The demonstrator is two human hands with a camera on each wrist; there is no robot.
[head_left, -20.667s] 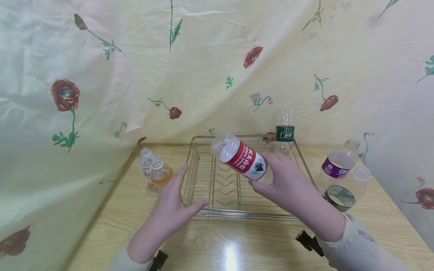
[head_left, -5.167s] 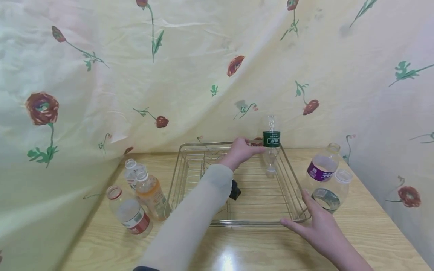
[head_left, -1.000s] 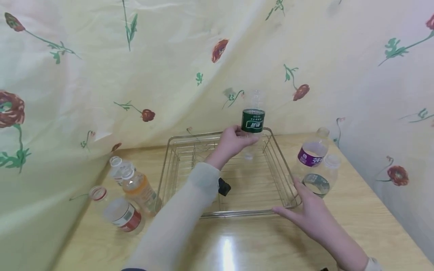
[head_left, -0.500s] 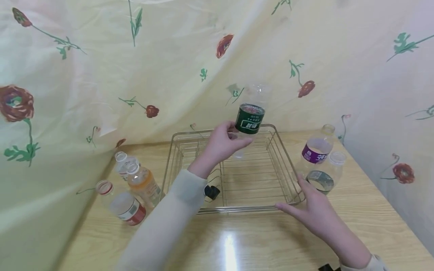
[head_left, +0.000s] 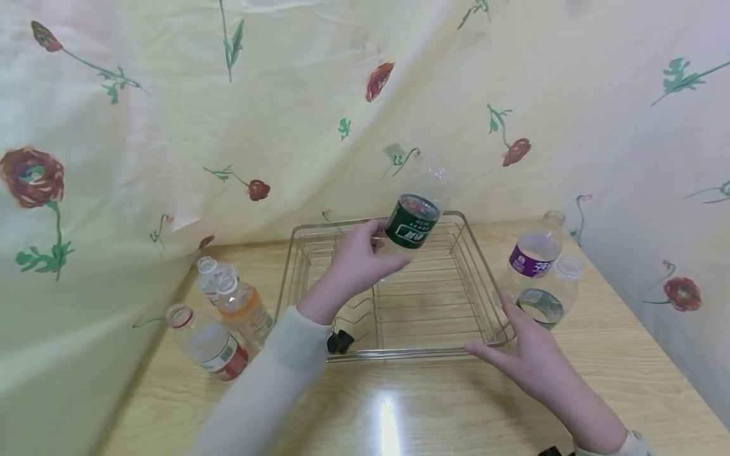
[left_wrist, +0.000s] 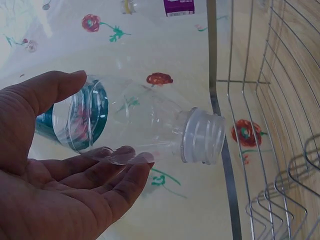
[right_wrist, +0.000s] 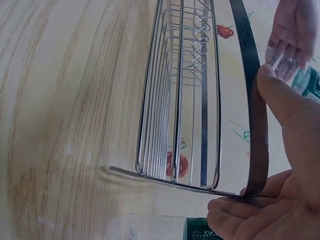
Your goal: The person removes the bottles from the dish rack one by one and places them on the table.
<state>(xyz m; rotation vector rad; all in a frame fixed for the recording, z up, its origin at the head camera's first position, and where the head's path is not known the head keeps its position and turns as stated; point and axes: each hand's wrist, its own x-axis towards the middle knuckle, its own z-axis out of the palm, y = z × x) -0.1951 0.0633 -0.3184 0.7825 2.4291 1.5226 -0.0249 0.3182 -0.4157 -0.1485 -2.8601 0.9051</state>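
Observation:
Tilted neck-down above the wire rack (head_left: 399,353) is a clear plastic bottle (head_left: 412,225) with a green label. My left hand (head_left: 355,266) grips it, the thumb on one side and the fingers along the other. In the left wrist view the capless neck of the bottle (left_wrist: 202,136) points towards the rack's wires. My right hand (head_left: 536,354) holds the near right corner of the rack. The right wrist view has the thumb on the flat metal rim of the rack (right_wrist: 252,115) and the fingers bent around the corner.
Left of the rack stand a red-label bottle (head_left: 228,358), an orange-label bottle (head_left: 245,310) and another clear bottle (head_left: 212,275). On the right are a purple-label bottle (head_left: 530,261) and a green-label one (head_left: 538,306). A flowered cloth (head_left: 319,114) hangs behind the wooden table (head_left: 456,405).
My left hand has lifted the green-label bottle from the rack's back right corner, moving left and tilting it. The red-label bottle, earlier in my right hand, stands at the left. My right hand stays put lately.

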